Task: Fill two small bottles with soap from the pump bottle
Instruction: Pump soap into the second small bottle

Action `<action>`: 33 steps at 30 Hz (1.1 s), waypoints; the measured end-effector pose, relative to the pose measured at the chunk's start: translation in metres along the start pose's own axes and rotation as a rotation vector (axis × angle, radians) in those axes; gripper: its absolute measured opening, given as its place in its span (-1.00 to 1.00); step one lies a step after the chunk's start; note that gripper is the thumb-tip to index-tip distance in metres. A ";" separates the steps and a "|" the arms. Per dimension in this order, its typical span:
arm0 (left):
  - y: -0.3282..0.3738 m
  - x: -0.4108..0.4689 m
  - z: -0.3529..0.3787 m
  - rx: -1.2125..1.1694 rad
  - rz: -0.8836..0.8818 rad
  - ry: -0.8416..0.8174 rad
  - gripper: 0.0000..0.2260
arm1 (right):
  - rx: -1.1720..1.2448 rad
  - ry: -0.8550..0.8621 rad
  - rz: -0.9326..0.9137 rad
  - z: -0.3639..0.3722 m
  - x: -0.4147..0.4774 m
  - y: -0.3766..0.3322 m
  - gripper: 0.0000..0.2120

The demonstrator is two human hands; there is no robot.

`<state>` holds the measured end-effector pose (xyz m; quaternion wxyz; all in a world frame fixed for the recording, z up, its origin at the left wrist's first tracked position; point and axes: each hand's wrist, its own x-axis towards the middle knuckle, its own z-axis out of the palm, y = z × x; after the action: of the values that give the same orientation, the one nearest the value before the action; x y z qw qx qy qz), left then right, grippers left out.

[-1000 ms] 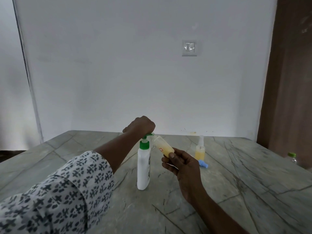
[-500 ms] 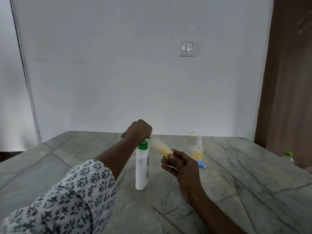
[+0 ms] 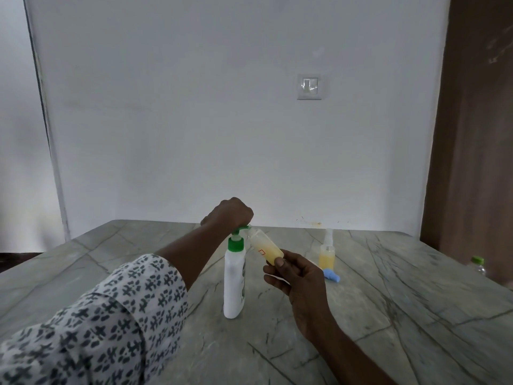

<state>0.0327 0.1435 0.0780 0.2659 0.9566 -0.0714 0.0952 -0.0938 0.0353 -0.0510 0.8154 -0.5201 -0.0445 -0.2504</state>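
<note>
My left hand presses the pump bottle head; right hand grip is closed around the small bottle, tilted so its mouth meets the spout.

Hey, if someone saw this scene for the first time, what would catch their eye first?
Probably the white pump bottle with its green top, upright mid-table, with the left hand pressing its pump. Right beside it, the right hand tilts a small bottle of yellow soap, mouth up to the spout. Further back on the right stands a second small bottle, with a blue cap lying at its base.
</note>
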 end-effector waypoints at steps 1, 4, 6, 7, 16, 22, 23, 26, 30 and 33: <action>0.000 0.000 0.000 -0.011 -0.003 0.000 -0.89 | 0.002 0.001 -0.001 0.000 0.000 0.000 -0.82; -0.001 0.001 0.002 -0.041 -0.004 0.012 -0.93 | -0.007 0.004 -0.004 0.000 0.001 0.000 -0.82; -0.001 0.002 0.002 -0.048 -0.001 0.018 -0.93 | -0.018 0.003 -0.005 0.000 0.002 0.000 -0.82; -0.002 0.002 0.002 -0.049 -0.003 0.020 -0.93 | -0.023 0.002 -0.007 0.000 0.001 0.001 -0.82; -0.007 0.006 0.015 -0.030 -0.045 0.032 -0.96 | -0.022 0.021 -0.004 -0.005 0.001 0.001 -0.82; -0.005 0.003 0.011 -0.048 -0.030 0.007 -0.94 | -0.027 0.020 -0.010 -0.005 0.000 0.001 -0.81; -0.003 0.003 0.009 -0.044 -0.025 -0.002 -0.93 | -0.025 0.016 -0.012 -0.004 0.000 0.001 -0.80; -0.001 0.005 0.003 -0.002 0.010 -0.007 -0.91 | -0.011 0.005 -0.010 -0.003 0.001 0.002 -0.79; 0.002 0.005 0.002 -0.001 0.014 -0.030 -0.91 | -0.010 -0.001 -0.012 -0.001 0.002 0.001 -0.78; 0.000 0.008 0.003 -0.035 -0.002 -0.029 -0.91 | 0.001 -0.008 -0.011 -0.002 0.002 0.001 -0.78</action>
<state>0.0405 0.1408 0.0772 0.2814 0.9532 -0.0761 0.0800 -0.0920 0.0332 -0.0516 0.8140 -0.5206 -0.0505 -0.2527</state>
